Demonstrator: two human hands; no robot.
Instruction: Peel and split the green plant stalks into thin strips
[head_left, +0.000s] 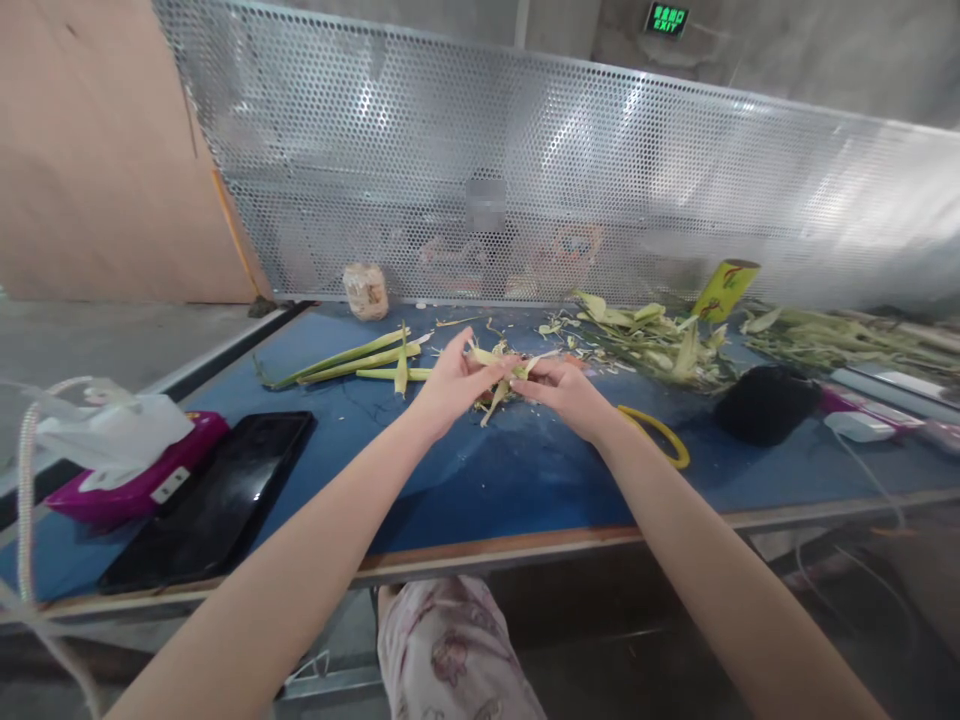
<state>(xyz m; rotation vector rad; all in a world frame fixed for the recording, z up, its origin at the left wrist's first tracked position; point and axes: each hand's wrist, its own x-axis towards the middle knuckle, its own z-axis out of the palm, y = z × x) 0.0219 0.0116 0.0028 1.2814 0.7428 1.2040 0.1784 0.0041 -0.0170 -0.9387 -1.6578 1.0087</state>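
Over the middle of the blue table, my left hand [459,383] and my right hand [564,388] meet around a small bundle of pale green corn husk strips [495,356]. The fingers of both hands are closed on it, pinching strips close together. Loose ends stick out between the hands and hang below them. The fingertips partly cover the bundle, so its shape is unclear. Just left of my left hand lie several long green stalks [352,362]. Beyond my right hand, a heap of husks [660,345] spreads over the table among small scraps.
A perforated metal screen [480,150] bounds the table's back. A yellow-green cylinder [724,292], yellow loop [670,445] and dark bundle [766,405] are at right. On the left are a black tablet-like device [214,500], a purple tissue pack [187,455] and a pale wrapped lump [366,292].
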